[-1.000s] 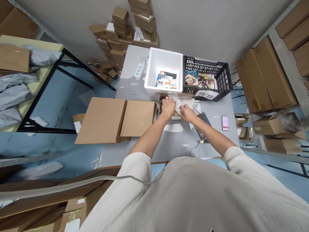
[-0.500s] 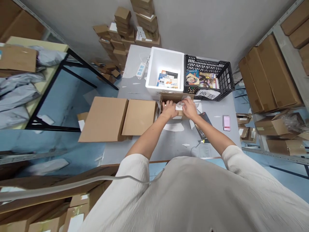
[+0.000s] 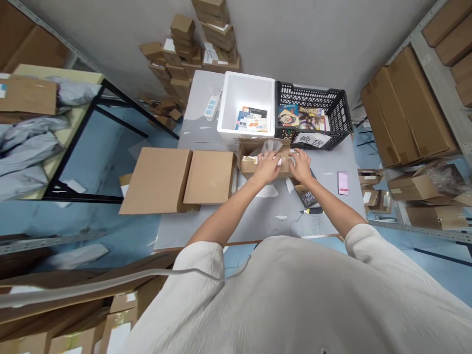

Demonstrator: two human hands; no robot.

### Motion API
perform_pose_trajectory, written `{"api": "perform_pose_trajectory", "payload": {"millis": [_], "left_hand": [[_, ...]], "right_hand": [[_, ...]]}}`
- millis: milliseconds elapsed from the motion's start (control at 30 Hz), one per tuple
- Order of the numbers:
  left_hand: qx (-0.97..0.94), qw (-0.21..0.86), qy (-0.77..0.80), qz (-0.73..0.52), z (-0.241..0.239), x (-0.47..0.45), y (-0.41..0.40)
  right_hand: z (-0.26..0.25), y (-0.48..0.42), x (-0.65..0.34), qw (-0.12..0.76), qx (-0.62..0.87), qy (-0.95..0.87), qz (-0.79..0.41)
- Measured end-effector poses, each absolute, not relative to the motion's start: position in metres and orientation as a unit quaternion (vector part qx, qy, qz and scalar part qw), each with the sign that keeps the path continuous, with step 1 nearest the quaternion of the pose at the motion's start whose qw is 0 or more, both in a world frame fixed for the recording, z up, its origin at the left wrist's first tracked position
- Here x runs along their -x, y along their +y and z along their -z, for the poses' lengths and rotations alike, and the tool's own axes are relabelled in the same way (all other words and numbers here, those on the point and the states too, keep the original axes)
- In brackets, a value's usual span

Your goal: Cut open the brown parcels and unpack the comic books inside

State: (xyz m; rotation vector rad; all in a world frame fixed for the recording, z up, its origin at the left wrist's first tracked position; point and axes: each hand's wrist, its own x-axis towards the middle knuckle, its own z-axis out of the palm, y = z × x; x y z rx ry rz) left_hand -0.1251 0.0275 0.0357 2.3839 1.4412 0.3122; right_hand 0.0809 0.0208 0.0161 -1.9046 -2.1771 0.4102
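A small open cardboard box stands on the grey table in front of me, with crumpled whitish packing material sticking up inside. My left hand is bent over the box's front edge, its fingers hooked onto the cardboard there. At the box's right end is my right hand, fingers spread and fingertips touching the side. Partly under my right forearm lies a dark book. A yellow and black utility knife rests just below that book.
Two closed cardboard boxes sit to the left. Behind are a white foam box and a black plastic crate, both holding books. A pink phone lies at right; a power strip is at the back left.
My hands have come out of the box onto its front edge and right end. The packing material, held between my fingers before, now stands loose inside. The view has shifted slightly.
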Motion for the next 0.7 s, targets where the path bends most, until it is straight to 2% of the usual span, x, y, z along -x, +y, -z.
{"api": "perform_pose_trajectory", "payload": {"millis": [300,567,700], "left_hand": [[-0.863,0.227,0.446,-0.072,-0.014,0.059,-0.016],[-0.812,0.312,0.493,0.021,0.054,0.018,-0.059],[-0.788,0.369,0.489,0.067,0.086,0.004,-0.076]], "right_hand": [[0.01,-0.027,-0.167,0.118,0.709,-0.673,-0.172],[0.061,-0.071,-0.233,0.02,0.755,-0.598,-0.269],[0.09,-0.081,-0.247,0.004,0.746,-0.593,-0.303]]}}
